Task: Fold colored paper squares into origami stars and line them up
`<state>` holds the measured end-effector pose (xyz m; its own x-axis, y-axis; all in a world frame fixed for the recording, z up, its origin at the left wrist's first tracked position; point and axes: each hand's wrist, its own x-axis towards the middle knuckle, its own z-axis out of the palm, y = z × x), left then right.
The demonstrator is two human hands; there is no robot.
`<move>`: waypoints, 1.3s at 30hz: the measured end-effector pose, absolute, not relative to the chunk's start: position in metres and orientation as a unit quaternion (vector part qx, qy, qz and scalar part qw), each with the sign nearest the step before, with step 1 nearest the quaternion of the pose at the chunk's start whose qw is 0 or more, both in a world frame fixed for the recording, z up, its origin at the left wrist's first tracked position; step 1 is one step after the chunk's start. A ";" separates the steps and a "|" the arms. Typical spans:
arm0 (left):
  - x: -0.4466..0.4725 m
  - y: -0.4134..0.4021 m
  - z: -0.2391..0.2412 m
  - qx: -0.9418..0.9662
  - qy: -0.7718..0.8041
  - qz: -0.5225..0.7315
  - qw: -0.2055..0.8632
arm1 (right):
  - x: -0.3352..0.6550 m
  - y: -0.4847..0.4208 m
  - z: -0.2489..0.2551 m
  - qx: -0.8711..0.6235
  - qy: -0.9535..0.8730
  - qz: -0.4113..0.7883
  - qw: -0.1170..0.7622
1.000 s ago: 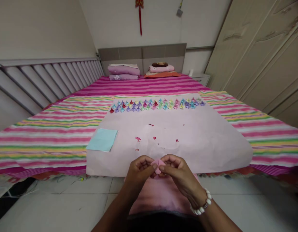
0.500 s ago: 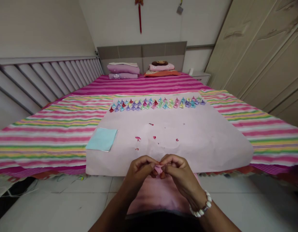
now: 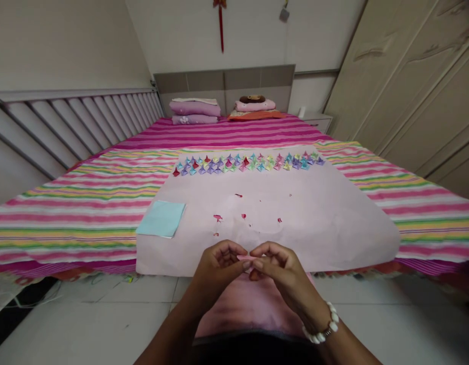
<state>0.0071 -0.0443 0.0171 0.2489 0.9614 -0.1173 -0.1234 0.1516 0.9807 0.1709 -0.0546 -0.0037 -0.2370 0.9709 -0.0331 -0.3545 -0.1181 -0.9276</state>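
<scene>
Both bare forearms slant up from the bottom edge and converge, the left forearm (image 3: 173, 319) from the left, the right forearm (image 3: 348, 338) from the right. The left hand (image 3: 219, 266) and right hand (image 3: 283, 267) meet nearly fingertip to fingertip, at about the same height. Each is curled in a pinch, thumb on the near side, index finger arched on the far side. The thumb tips point inward, close together; the other fingers are bent and partly hidden
</scene>
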 end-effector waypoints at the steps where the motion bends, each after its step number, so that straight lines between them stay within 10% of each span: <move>1: 0.007 -0.044 0.017 0.490 0.433 0.434 0.620 | 0.171 -0.054 -0.004 -0.364 -0.434 0.654 0.501; 18: 0.004 -0.046 0.018 0.654 0.483 0.348 0.466 | 0.169 -0.055 -0.001 -0.398 -0.459 0.619 0.497; 39: 0.030 -0.009 -0.016 0.392 0.472 0.428 0.663 | 0.175 -0.023 -0.019 -0.422 -0.335 0.664 0.519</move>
